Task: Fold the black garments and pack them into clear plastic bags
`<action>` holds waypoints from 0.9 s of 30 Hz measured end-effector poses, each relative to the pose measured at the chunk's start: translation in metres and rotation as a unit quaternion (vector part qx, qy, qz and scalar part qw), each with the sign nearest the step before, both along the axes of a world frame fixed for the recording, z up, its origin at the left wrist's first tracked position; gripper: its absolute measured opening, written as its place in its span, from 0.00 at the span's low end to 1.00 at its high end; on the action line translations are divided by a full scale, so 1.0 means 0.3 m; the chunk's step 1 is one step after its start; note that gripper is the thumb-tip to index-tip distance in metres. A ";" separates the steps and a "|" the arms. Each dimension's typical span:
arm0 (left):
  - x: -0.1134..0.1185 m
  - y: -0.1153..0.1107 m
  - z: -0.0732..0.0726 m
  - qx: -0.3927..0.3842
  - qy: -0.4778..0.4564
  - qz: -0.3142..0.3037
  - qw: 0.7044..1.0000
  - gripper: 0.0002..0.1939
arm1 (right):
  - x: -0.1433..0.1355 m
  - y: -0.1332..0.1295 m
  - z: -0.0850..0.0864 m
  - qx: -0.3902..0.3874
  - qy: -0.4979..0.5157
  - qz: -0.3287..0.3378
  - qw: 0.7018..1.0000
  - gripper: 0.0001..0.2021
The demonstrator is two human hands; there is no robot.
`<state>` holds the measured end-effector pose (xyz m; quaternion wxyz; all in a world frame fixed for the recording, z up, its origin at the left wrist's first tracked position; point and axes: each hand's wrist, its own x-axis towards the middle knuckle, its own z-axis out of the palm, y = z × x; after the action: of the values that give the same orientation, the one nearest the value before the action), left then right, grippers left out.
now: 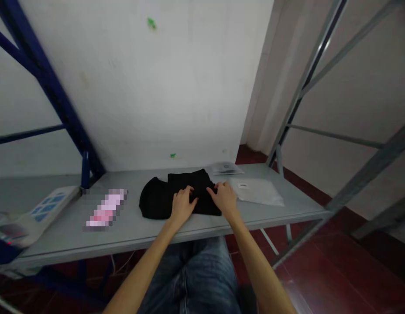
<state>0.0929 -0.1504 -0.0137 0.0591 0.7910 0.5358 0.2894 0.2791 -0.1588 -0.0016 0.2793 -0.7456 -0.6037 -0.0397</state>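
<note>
A black cloth item [156, 198] lies bunched on the grey shelf-like table [124, 231], near its middle. My left hand [183, 204] rests on the cloth's front part, with thumb and fingers curved and pressing into the fabric. My right hand [224, 198] is at the cloth's right end, its thumb and index finger pinching the edge. Just right of that hand is a flat white bag [259, 192] with a small label. Behind it lies a clear packet [226, 168].
A blurred pink and white object [107, 209] lies to the left. Farther left is a white box-like item [48, 211] with blue markings. Blue metal posts [55, 96] rise at the left, grey ones [297, 96] at the right. A white wall [156, 96] stands behind.
</note>
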 end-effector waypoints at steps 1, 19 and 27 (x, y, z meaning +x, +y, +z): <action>0.002 0.002 -0.004 -0.003 -0.002 0.002 1.000 0.13 | 0.006 0.013 0.000 -0.015 0.000 0.007 1.000 0.18; 0.036 -0.004 0.022 0.007 0.071 -0.010 0.997 0.20 | 0.071 0.113 -0.037 -0.032 0.121 0.048 0.991 0.04; -0.026 0.004 0.083 0.045 0.038 -0.017 0.998 0.18 | 0.014 0.127 0.026 0.027 0.175 0.083 0.981 0.05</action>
<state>0.0851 -0.1492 0.0113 0.0080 0.8124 0.5106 0.2816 0.2833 -0.1205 0.0061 0.4029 -0.6804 -0.6040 0.0990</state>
